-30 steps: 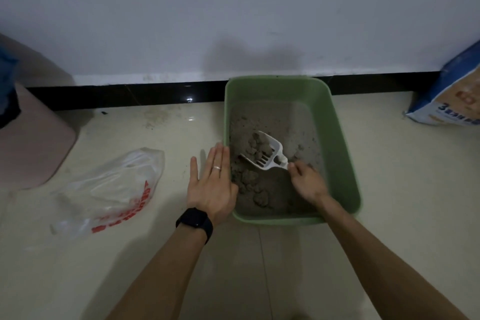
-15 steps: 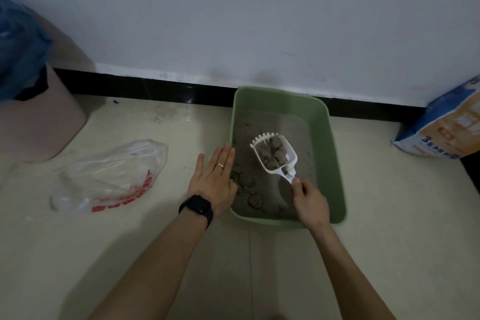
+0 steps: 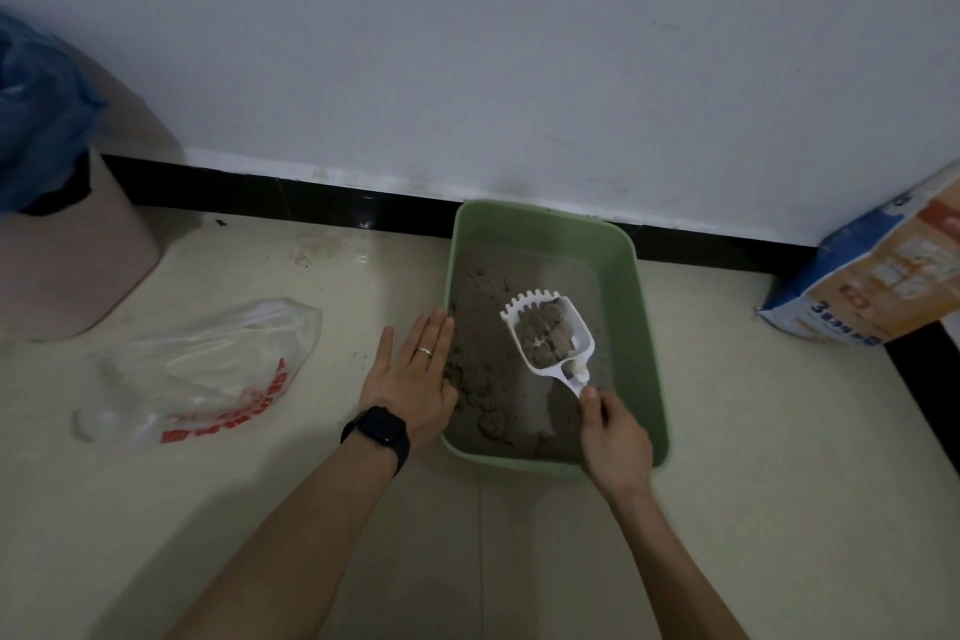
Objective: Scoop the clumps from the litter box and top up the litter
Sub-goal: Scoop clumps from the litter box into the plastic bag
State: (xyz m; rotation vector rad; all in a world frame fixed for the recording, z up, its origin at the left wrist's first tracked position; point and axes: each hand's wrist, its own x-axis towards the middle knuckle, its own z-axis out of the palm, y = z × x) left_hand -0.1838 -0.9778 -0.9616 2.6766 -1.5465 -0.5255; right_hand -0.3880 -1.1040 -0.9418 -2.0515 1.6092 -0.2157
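A black smartwatch (image 3: 376, 434) with a dark, rounded rectangular face and a wide black strap wraps the left wrist. A slim, pale metal ring (image 3: 425, 352) circles one finger of the left hand (image 3: 410, 379). The right hand (image 3: 615, 437), the left forearm (image 3: 311, 535) and the right forearm (image 3: 670, 551) are bare.

Left hand (image 3: 410, 379): palm down, fingers (image 3: 434, 333) straight and close together, thumb spread; ring (image 3: 425, 351) on one finger, black watch (image 3: 376, 431) on wrist, forearm bare. Right hand (image 3: 615, 437): fingers curled round scoop (image 3: 545, 327) handle, forearm bare.
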